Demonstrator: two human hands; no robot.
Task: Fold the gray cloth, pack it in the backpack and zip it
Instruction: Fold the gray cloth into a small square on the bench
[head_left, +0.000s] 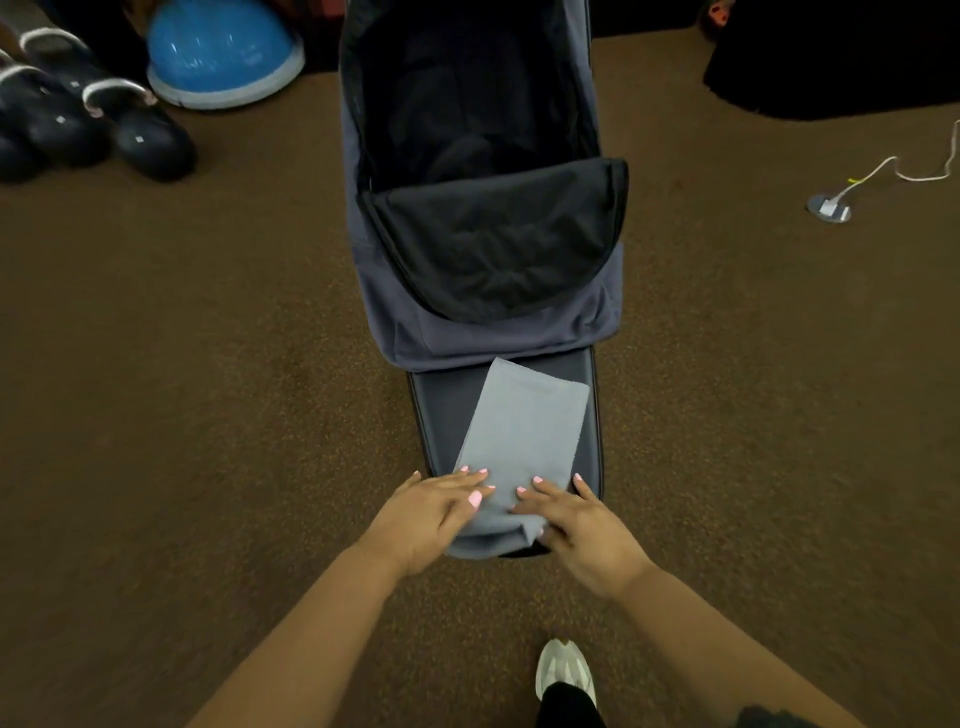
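Note:
The gray cloth (519, 436) lies folded into a long narrow rectangle on the dark near panel of the backpack (441, 405). The backpack is gray-blue, lies flat on the carpet and is unzipped, with its black inner flap (493, 234) folded toward me and the dark main compartment open behind it. My left hand (431, 512) rests on the cloth's near left corner, fingers spread flat. My right hand (576, 525) grips the near right corner, its thumb tucked under the cloth's near edge, which curls up slightly.
Brown carpet surrounds the backpack. A blue half-dome ball (223, 52) and dark rounded weights (93, 124) sit at the far left. A white cable and floor plug (831, 208) lie at the right. My shoe (565, 670) is near the bottom edge.

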